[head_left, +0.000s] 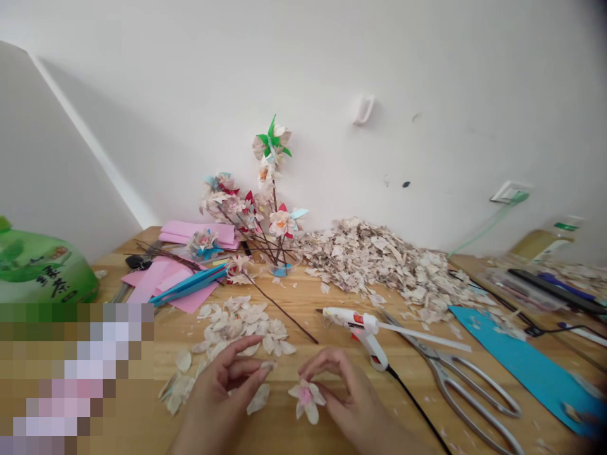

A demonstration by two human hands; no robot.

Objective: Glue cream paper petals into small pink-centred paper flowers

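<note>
Our left hand (220,395) holds a narrow pinch on a pale paper petal (268,365), its tip showing just beyond the thumb and fingers. Our right hand (346,395) curves in a narrow arch over a paper blossom with a pink centre (306,399), which sits right under the fingertips on the wooden table (303,316); we cannot tell whether it is gripped. A loose petal (258,399) lies between our hands. Just beyond the right hand are a white hot glue gun (353,320) and steel shears (443,379), with a large heap of petals (374,259) farther back.
</note>
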